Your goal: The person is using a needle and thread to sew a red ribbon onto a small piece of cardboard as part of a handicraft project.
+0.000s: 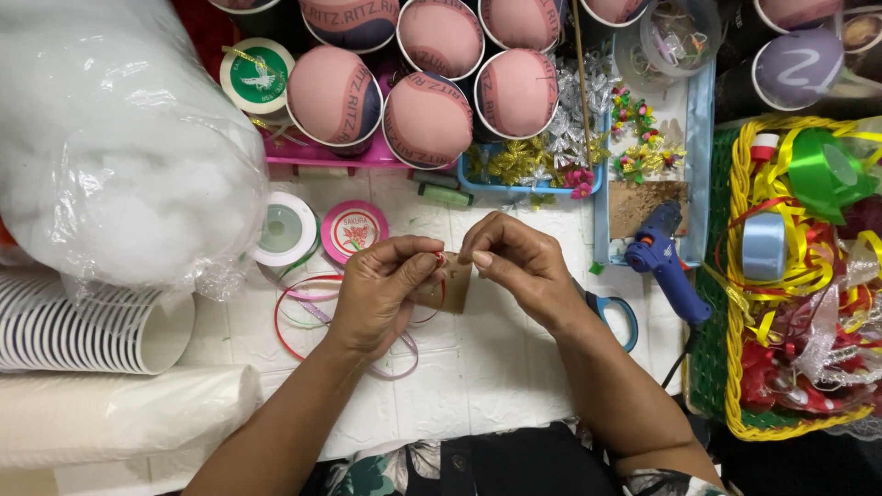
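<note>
- Cardboard tag [453,287]: a small brown piece held above the middle of the table [459,386], between both hands; its long axis runs roughly up and down in the head view, and most of its upper part is hidden behind the fingertips.
- Red bead-like piece [439,256]: a tiny red item sits at the top edge of the tag, at the tips of the left thumb and forefinger. What exactly it is cannot be told at this size.
- Left hand [381,292]: grip narrow, thumb and forefinger pinched together on the red piece, with the tag just to the right of the pinch and touching it.
- Right hand [514,262]: grip narrow, fingertips pinched at the upper right corner of the tag. Whether it also holds a thread or wire cannot be told.
- Nearness: both hands meet at the tag; neither is clearly nearer, and the fingertips of the two stand just apart.
- Ribbon loops [308,317]: pink and red ribbon lies loose on the table under and left of the left hand, trailing from near a pink ribbon spool [354,231].
- Scissors [614,317]: blue-handled, lying just beside the right wrist.
- Glue gun [663,262]: blue, to the right of the right hand, near the yellow basket [735,367].
- Open room: bare table lies below the hands toward the person; the far side is crowded with padded cups [427,119] and trays of small ornaments.
</note>
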